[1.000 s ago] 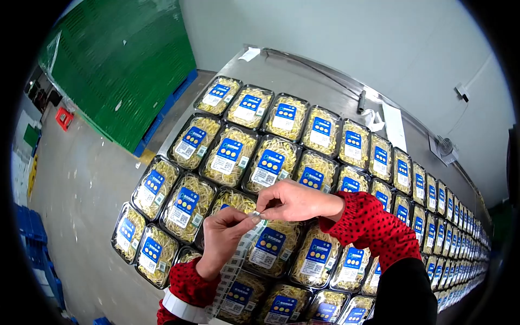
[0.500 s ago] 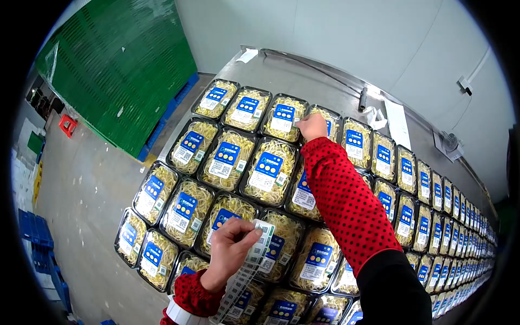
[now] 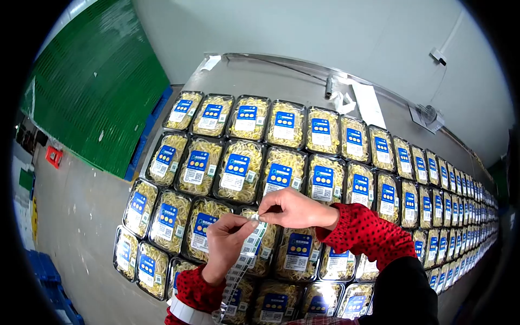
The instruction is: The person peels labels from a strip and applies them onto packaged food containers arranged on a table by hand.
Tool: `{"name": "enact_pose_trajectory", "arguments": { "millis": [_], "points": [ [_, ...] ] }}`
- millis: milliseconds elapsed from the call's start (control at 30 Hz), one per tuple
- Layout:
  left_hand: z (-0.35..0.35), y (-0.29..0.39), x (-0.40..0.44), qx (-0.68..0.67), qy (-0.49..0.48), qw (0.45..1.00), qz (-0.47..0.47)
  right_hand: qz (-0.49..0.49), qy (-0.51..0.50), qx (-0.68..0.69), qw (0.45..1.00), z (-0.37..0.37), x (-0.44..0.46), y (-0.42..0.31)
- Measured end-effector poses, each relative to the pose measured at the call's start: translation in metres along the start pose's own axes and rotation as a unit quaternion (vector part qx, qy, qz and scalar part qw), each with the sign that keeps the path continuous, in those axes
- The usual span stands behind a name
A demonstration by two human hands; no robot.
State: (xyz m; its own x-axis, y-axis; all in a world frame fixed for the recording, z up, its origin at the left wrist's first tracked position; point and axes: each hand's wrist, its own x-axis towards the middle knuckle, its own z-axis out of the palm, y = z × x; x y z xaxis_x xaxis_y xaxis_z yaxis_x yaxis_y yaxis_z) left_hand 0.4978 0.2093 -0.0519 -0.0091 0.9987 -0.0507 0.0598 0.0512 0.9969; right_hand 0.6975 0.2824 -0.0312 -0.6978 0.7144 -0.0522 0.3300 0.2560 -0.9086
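Note:
My left hand is closed on a strip of small QR-code stickers, which hangs down past my wrist. My right hand meets it at the strip's upper end, thumb and finger pinched on a sticker there. Both hands are above rows of black plastic trays of bean sprouts under clear film, each with a blue and white label. One sprout tray lies just beyond my hands. A tray in the far row bears a small QR sticker beside its main label; the tray to its right shows none.
The trays stand on a metal table against a pale wall. Near its back edge are a dark-handled rod, crumpled white paper and a white sheet. Green stacked crates and a red stool are at left.
My right hand has drawn back from a tray in the far row to the sticker strip. My left hand still holds the strip. The view has shifted slightly to the right.

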Motion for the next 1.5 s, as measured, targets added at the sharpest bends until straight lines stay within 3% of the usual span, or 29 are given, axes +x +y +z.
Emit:
{"name": "enact_pose_trajectory", "arguments": {
  "millis": [100, 133, 167, 200, 233, 300, 400, 433, 500, 633, 700, 733, 767, 800, 867, 967, 1067, 1100, 1133, 1167, 1200, 1233, 1333, 1400, 1500],
  "points": [
    [0.009, -0.001, 0.003, 0.046, -0.032, 0.998, -0.022, 0.016, 0.057, -0.025, 0.998, -0.017, -0.011, 0.006],
    [0.011, -0.003, 0.002, 0.046, -0.033, 0.998, -0.021, 0.006, 0.119, -0.033, 0.992, -0.026, -0.008, 0.023],
    [0.014, -0.003, 0.001, 0.037, -0.046, 0.998, -0.036, 0.096, 0.214, 0.119, 0.965, -0.044, 0.002, 0.039],
    [0.017, -0.004, -0.001, 0.028, -0.060, 0.996, -0.053, 0.142, 0.342, 0.075, 0.926, -0.073, 0.015, 0.051],
    [0.018, -0.003, -0.003, 0.024, -0.067, 0.995, -0.073, 0.092, 0.421, 0.094, 0.897, -0.102, 0.033, 0.097],
    [0.025, -0.003, -0.005, 0.012, -0.064, 0.996, -0.053, 0.140, 0.469, 0.078, 0.868, -0.133, 0.052, 0.142],
    [0.028, -0.002, -0.008, -0.013, -0.063, 0.997, -0.048, 0.222, 0.481, -0.099, 0.842, -0.139, 0.072, 0.172],
    [0.027, -0.002, -0.008, -0.003, -0.072, 0.996, -0.046, 0.223, 0.479, -0.098, 0.843, -0.138, 0.075, 0.179],
    [0.026, -0.002, -0.007, 0.009, -0.080, 0.996, -0.045, 0.291, 0.467, -0.228, 0.803, -0.132, 0.079, 0.176],
    [0.027, 0.006, -0.003, -0.001, -0.058, 0.998, -0.026, 0.297, 0.423, -0.379, 0.768, -0.125, 0.075, 0.142],
    [0.027, 0.007, -0.002, -0.011, -0.034, 0.999, -0.030, 0.326, 0.343, -0.298, 0.829, -0.122, 0.059, 0.117],
    [0.027, 0.008, -0.001, -0.012, -0.035, 0.999, -0.028, 0.255, 0.308, -0.178, 0.899, -0.105, 0.047, 0.106],
    [0.029, 0.008, -0.001, 0.006, -0.034, 0.999, -0.003, 0.130, 0.199, -0.028, 0.971, -0.085, 0.028, 0.094],
    [0.033, 0.008, -0.002, 0.024, -0.035, 0.999, 0.020, 0.102, 0.097, 0.044, 0.989, -0.063, 0.005, 0.050],
    [0.042, 0.010, -0.004, 0.037, -0.037, 0.998, 0.020, -0.014, 0.028, 0.073, 0.997, -0.031, -0.035, 0.026],
    [0.059, 0.012, -0.006, 0.035, -0.063, 0.996, 0.048, -0.026, 0.093, 0.034, 0.995, -0.024, -0.069, 0.011],
    [0.074, 0.020, -0.009, 0.088, -0.075, 0.993, 0.031, -0.038, 0.095, 0.014, 0.995, -0.040, -0.087, 0.012],
    [0.079, 0.015, -0.009, 0.086, -0.079, 0.993, 0.017, -0.020, 0.141, 0.024, 0.990, -0.049, -0.089, 0.026],
    [0.083, 0.015, -0.010, 0.085, -0.081, 0.993, 0.017, 0.057, 0.240, 0.133, 0.960, -0.066, -0.084, 0.041],
    [0.087, 0.019, -0.013, 0.071, -0.102, 0.992, -0.009, 0.136, 0.347, 0.150, 0.916, -0.093, -0.074, 0.081],
    [0.092, 0.022, -0.015, 0.056, -0.122, 0.990, -0.033, 0.059, 0.446, 0.181, 0.874, -0.122, -0.065, 0.104],
    [0.097, 0.028, -0.017, 0.039, -0.129, 0.990, -0.048, 0.162, 0.470, 0.102, 0.861, -0.150, -0.064, 0.115],
    [0.106, 0.025, -0.019, -0.006, -0.127, 0.989, -0.073, 0.194, 0.511, 0.033, 0.837, -0.178, -0.046, 0.187],
    [0.109, 0.027, -0.017, -0.009, -0.129, 0.988, -0.090, 0.267, 0.504, -0.126, 0.812, -0.180, -0.034, 0.195],
    [0.109, 0.019, -0.014, -0.012, -0.117, 0.991, -0.063, 0.295, 0.487, -0.222, 0.791, -0.172, -0.031, 0.192]
  ]
}}
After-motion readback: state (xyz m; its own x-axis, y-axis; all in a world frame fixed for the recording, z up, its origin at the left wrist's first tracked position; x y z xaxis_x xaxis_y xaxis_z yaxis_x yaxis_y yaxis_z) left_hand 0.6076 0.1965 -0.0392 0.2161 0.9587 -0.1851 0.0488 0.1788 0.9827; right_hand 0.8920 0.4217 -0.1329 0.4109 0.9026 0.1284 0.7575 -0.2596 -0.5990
